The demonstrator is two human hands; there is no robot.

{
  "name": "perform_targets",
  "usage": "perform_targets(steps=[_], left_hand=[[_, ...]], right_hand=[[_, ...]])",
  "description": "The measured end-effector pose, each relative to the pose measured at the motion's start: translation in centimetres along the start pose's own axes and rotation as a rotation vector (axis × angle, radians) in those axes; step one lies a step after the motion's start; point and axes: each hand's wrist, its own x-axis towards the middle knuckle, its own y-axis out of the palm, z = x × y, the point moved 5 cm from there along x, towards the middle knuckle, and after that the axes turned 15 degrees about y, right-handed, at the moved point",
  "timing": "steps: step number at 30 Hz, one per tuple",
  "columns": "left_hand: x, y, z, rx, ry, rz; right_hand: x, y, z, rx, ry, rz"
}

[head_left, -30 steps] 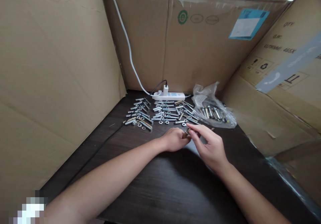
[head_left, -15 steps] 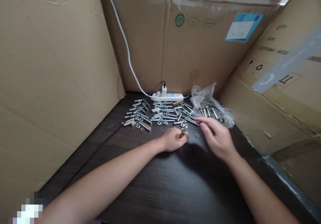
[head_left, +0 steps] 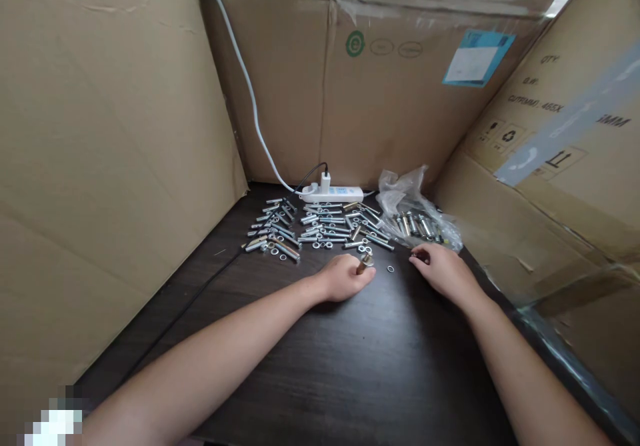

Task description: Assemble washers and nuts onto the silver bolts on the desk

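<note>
My left hand is closed round a gold-coloured expansion bolt, held upright with its threaded end up and a washer or nut near the top. To the right, my right hand is low over the table, thumb and fingers pinched together in front of the clear bag. What lies between those fingertips is too small and dark to make out. A single washer lies flat between the two hands. Beyond my left hand, bolt parts with sleeves, nuts and washers are spread in rows.
A clear plastic bag holds several assembled bolts at the back right. Behind the rows stands a white power strip with a plug and cables. A black cable crosses the table's left side. Cardboard boxes wall in three sides.
My right hand has moved right and slightly down, away from the loose bolts to the bag's front, and its fingers have closed. The left hand keeps the bolt in place.
</note>
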Motion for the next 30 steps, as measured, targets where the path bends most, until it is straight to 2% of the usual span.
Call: perform_targets(steps=[3, 5, 7, 10, 13, 18, 26, 30], left_hand=[[0.0, 0.0, 0.0, 0.007, 0.012, -0.013], [-0.1, 0.0, 0.0, 0.006, 0.013, -0.02], [-0.1, 0.0, 0.1, 0.008, 0.003, -0.024], [0.0, 0.3, 0.3, 0.034, 0.004, -0.02], [0.1, 0.6, 0.7, 0.07, 0.027, -0.014], [0.1, 0.8, 0.8, 0.139, 0.041, 0.036], [0.2, 0.5, -0.8, 0.235, 0.129, 0.049], [0.1, 0.5, -0.8, 0.256, 0.105, 0.069]], right_hand=[[-0.4, -0.7, 0.6, 0.042, -0.017, -0.037], [-1.3, -1.8, 2.0, 0.161, -0.074, -0.088], [-3.1, -3.3, 4.2, 0.305, -0.238, -0.158], [-6.3, -5.0, 7.9, 0.394, -0.515, -0.228], [-8.2, -5.8, 9.9, 0.434, -0.647, -0.212], [-8.4, -5.7, 10.0, 0.476, -0.638, -0.202], [-8.7, -4.8, 10.2, 0.551, -0.627, -0.176], [-8.6, -4.6, 10.2, 0.569, -0.607, -0.173]])
